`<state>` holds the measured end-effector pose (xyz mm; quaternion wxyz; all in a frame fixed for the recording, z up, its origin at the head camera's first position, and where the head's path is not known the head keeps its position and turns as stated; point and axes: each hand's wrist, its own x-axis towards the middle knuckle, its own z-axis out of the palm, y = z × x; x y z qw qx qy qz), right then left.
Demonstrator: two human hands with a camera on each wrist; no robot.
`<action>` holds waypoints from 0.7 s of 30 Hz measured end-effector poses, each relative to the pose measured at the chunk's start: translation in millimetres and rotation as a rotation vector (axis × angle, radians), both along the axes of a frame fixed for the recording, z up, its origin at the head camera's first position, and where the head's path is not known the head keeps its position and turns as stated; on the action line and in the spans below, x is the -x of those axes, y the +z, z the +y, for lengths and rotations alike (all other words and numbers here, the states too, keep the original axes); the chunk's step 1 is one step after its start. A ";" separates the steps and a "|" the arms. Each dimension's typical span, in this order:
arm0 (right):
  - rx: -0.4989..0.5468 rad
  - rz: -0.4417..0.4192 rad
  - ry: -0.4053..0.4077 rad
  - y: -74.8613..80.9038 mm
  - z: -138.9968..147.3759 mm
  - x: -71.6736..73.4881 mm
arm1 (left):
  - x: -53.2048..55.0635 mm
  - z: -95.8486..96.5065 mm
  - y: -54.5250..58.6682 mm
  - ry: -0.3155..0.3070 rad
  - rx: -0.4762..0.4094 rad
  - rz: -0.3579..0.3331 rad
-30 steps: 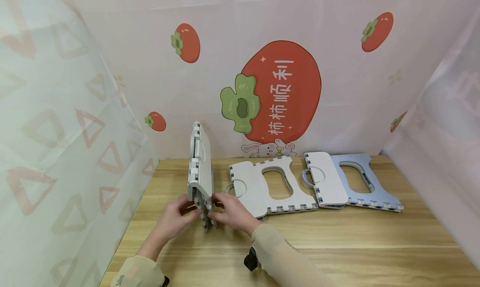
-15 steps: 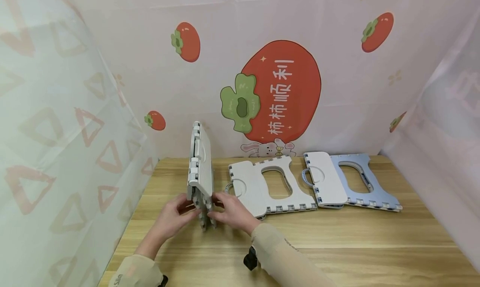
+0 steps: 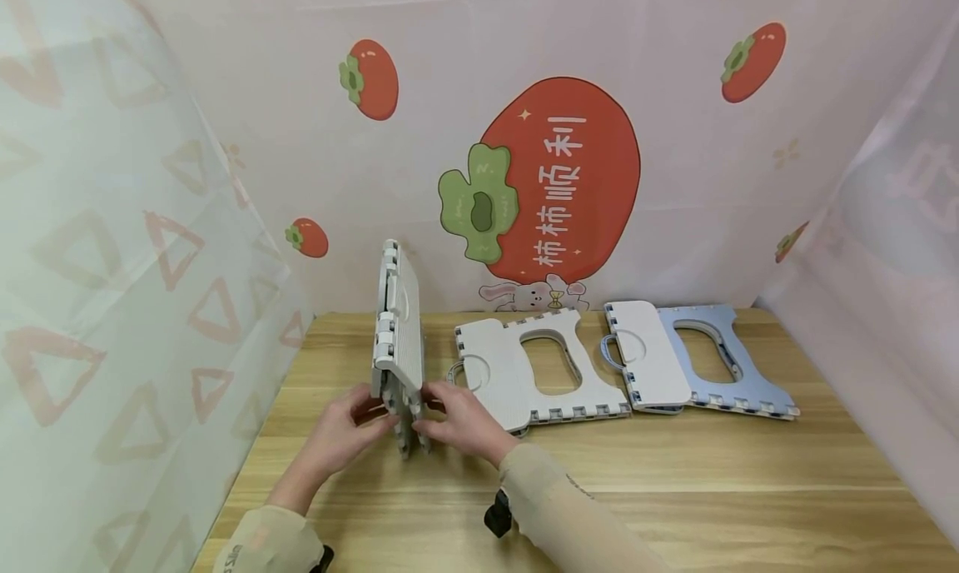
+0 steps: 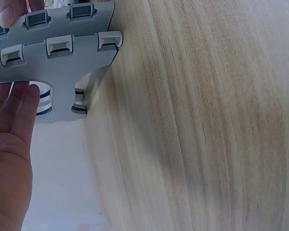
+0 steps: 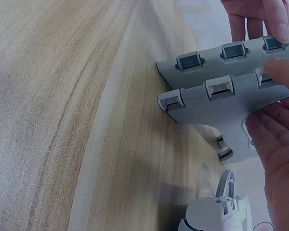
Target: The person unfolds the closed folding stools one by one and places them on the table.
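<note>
A partly folded white and grey folding stool (image 3: 400, 331) stands on end at the left of the table, its two leg panels narrowly apart. On its left side my left hand (image 3: 343, 433) grips one leg panel, thumb toward the near edge. From the right, my right hand (image 3: 463, 423) holds the other panel the same way. In the left wrist view, fingers of the left hand (image 4: 12, 144) reach to the cutout of the nearer panel (image 4: 62, 62). The right wrist view shows latch tabs on one panel (image 5: 221, 101) facing sockets on the other.
Right beside the right hand lies a flat folded white stool (image 3: 494, 398) with a small carry handle. Further right lies another with a white top and blue legs (image 3: 767, 396). Behind the wooden table (image 3: 674, 490) hangs a persimmon-print cloth (image 3: 697, 181), with pale cloth at both sides.
</note>
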<state>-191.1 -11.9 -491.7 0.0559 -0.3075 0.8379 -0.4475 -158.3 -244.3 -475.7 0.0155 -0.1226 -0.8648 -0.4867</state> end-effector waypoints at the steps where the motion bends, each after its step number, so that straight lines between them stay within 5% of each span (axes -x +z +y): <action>1: -0.005 0.003 -0.002 0.0 0.0 0.1 | 0.1 -0.3 -0.1 -0.001 0.002 0.003; 21: -0.025 -0.015 -0.014 0.4 -1.2 0.4 | -1.0 -6.1 2.1 0.006 0.028 0.007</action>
